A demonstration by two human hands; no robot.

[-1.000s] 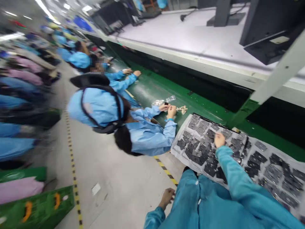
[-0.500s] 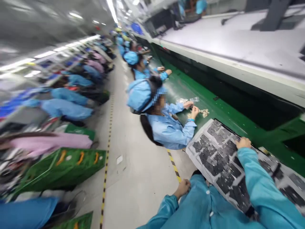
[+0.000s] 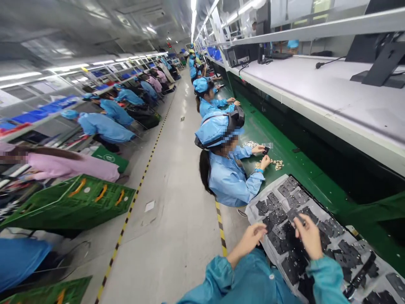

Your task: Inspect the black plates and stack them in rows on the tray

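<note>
While our left hand [image 3: 251,240] curves loosely, released, our right hand [image 3: 308,236] pinches a flat, dark plate [image 3: 291,214].

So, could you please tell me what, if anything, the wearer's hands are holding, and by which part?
The right hand pinches a dark flat part by its near edge; the left hand appears empty.

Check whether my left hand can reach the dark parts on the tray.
Likely yes: your left hand is by the edge of the tray, and nothing visible blocks the nearest dark parts.
</note>
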